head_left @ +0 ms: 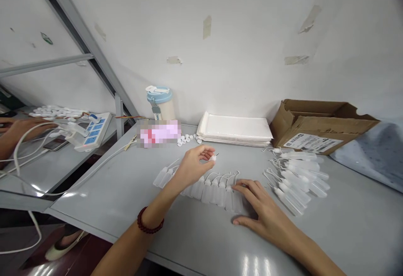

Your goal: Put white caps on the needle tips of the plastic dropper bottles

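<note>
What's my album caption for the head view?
Left hand holding a small dark-tipped white part, right hand at slim translucent plastic bottles.

This looks like a small workshop for assembling or packing goods. A plain gray table (pixel 103 198) carries a row of small clear bottles (pixel 206 192) with thin tubes, plus a loose pile of bottles (pixel 296 175) to the right, so the same item repeats many times. White caps (pixel 189 138) lie scattered behind. A cardboard box (pixel 333 124) with a printed label (pixel 312 142) sits beside a stack of flat white packs (pixel 239 128). At table number 2 (pixel 59 164), past a metal frame (pixel 85 28), another person's hand (pixel 23 131) is among cables (pixel 19 158). Tape scraps (pixel 207 27) mark the bare white wall (pixel 242 57).
</note>
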Demonstrator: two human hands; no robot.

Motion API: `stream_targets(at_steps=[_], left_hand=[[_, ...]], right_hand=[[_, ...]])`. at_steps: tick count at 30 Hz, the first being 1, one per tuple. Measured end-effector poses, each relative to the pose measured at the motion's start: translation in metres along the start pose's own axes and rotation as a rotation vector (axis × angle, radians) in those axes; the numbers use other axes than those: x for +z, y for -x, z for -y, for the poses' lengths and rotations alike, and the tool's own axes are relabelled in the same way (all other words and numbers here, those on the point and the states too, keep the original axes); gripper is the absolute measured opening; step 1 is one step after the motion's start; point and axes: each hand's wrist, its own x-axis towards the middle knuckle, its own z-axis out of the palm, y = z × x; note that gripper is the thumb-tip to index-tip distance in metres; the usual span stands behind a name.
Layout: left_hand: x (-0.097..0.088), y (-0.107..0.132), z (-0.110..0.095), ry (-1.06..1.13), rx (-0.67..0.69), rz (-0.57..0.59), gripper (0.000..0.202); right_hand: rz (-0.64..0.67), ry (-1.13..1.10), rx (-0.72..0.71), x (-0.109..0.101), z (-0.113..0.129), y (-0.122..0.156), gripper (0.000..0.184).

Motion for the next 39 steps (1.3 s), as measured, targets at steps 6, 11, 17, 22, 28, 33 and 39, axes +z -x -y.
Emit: stream_targets(at_steps=[6,11,17,22,28,33,39], left_hand=[[0.001,0.003,-0.004,0.075,-0.026,0.031,0.029],[0.011,0.008,-0.005,0.152,-0.065,0.115,0.034],[0.031,0.021,-0.007,0.380,-0.199,0.349,0.053],[0.038,0.022,-0.007,0.517,-0.196,0.410,0.037],[0.044,0.021,-0.004,0.673,-0.246,0.328,0.018],[0.047,0.023,-0.008,0.714,-0.301,0.229,0.016],[0.055,0.025,-0.007,0.738,-0.355,0.218,0.017]], right_hand=[[-0.029,-0.010,0.018,-0.005,-0.003,0.002,0.039],[-0.152,-0.093,0.110,-0.014,0.001,0.000,0.041],[-0.355,-0.372,0.191,-0.013,0.012,0.001,0.039],[-0.440,-0.623,0.273,-0.008,0.018,0.002,0.039],[-0.373,-0.883,0.259,-0.010,0.011,0.001,0.044],[-0.233,-1.177,0.324,-0.017,0.014,0.001,0.043],[-0.215,-1.281,0.382,-0.025,0.020,0.000,0.043]])
